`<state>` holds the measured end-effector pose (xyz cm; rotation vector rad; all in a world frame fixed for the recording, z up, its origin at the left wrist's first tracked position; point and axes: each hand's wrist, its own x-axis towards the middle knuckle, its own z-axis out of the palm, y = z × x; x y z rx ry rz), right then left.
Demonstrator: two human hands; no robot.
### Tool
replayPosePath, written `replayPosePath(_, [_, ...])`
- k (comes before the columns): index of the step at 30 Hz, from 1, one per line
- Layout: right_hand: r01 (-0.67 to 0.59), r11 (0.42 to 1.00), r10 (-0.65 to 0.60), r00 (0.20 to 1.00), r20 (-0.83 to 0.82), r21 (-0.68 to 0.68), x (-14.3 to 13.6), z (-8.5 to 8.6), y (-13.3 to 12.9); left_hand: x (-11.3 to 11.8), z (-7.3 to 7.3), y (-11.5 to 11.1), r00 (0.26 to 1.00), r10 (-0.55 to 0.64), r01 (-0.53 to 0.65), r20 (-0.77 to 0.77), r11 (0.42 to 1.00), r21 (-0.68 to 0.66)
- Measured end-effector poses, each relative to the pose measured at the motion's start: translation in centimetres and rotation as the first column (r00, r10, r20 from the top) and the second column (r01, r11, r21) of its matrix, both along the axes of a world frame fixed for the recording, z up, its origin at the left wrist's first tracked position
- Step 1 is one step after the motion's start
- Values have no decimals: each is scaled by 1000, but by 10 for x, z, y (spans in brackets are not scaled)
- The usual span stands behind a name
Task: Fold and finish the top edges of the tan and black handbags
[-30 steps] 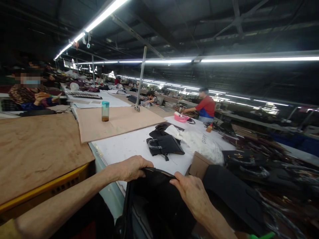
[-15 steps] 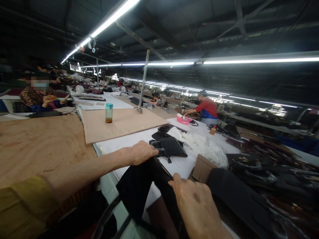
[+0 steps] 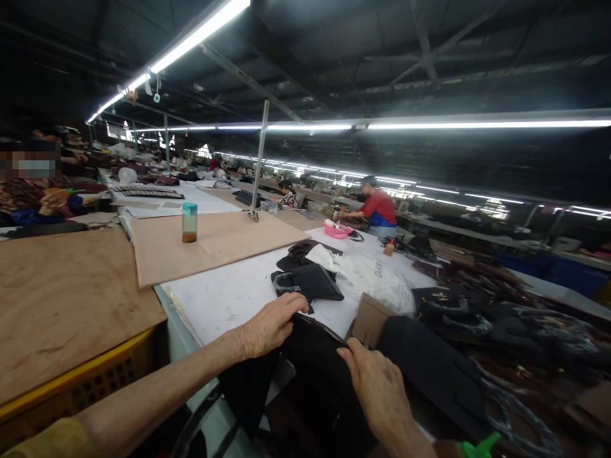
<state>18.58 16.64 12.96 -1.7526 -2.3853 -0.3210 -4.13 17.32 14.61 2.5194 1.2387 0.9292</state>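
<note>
My left hand (image 3: 270, 324) pinches the upper left edge of a black fabric piece (image 3: 317, 369), fingers closed over it. On the other side, my right hand (image 3: 377, 378) grips the same top edge farther right. The piece hangs down between both hands in front of the white table; its lower part is lost in shadow. Just beyond my left hand lies a black bag (image 3: 312, 282) with plastic-wrapped handles. A white plastic bag (image 3: 377, 280) sits to its right.
A bottle with a teal lid (image 3: 189, 224) stands on a tan board (image 3: 224, 238). At left, a wooden board (image 3: 71, 299) lies over a yellow crate (image 3: 109, 369). Dark bags (image 3: 515, 331) are heaped at right. Across the table is a person in red (image 3: 379, 207).
The view has turned right. My left hand has moved along with the black piece, whose top edge now stretches flatter between both hands. A green object has appeared at the bottom right.
</note>
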Motion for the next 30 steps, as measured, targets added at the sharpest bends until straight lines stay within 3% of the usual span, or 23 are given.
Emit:
replayPosePath(4, [4, 1000, -4, 1000, -1, -17, -4, 4, 3, 0, 1, 3, 995, -91, 91, -44, 996, 12])
replayPosePath(12, [-25, 1000, 25, 1000, 17, 7, -13, 4, 3, -8, -10, 8, 1000, -23, 23, 2, 1000, -17])
replayPosePath(30, [-25, 999, 24, 999, 34, 33, -19, 9, -2, 0, -14, 15, 992, 88, -87, -85, 996, 9])
